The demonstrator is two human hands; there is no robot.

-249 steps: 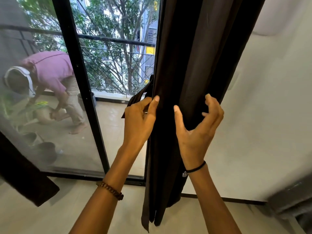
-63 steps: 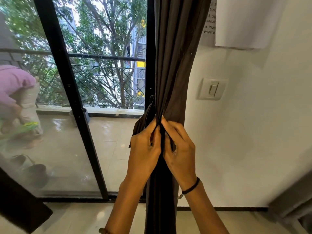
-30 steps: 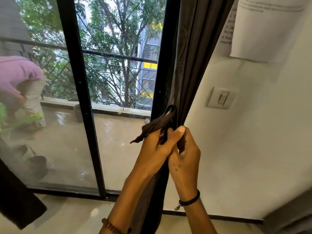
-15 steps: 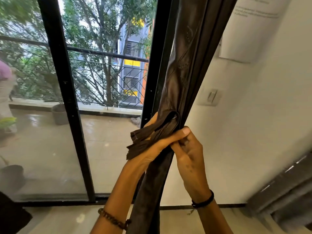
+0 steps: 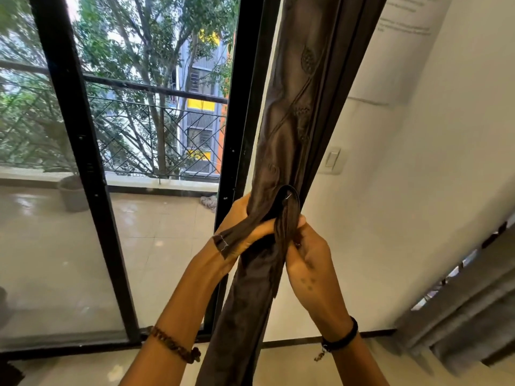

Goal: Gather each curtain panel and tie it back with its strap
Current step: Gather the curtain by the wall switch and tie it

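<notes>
Curtain panel (image 5: 295,107): dark brown with a stitched vine and leaf pattern, gathered into one narrow bundle. It runs from top centre down to the near floor, just right of the black door frame (image 5: 83,162) and left of the white wall.

Strap (image 5: 287,215): same brown fabric, arched in a loop over the front of the bundle at mid height. Its frayed free end trails left across the left hand (image 5: 237,238).

Left hand: fingers curled round the bundle from the left side, thumb across the front, strap end held under it. Tight grip.

Right hand (image 5: 309,257): fingers curled in, pinching the strap and the bundle's right edge just below the loop. The two hands touch at the front of the bundle.

Small pale glint at the loop top; can't tell what it is.

Wrists: beaded bracelet (image 5: 175,345) on the left, black band (image 5: 341,334) on the right.

Writing: paper sheet (image 5: 409,18) on the wall at top right carries printed lines, too blurred to read. No brand or label legible anywhere.

Light switch (image 5: 333,160) on the wall just right of the bundle. Through the glass on the far side: balcony railing (image 5: 156,90), grey pot (image 5: 72,196), trees, a building with yellow panels.
</notes>
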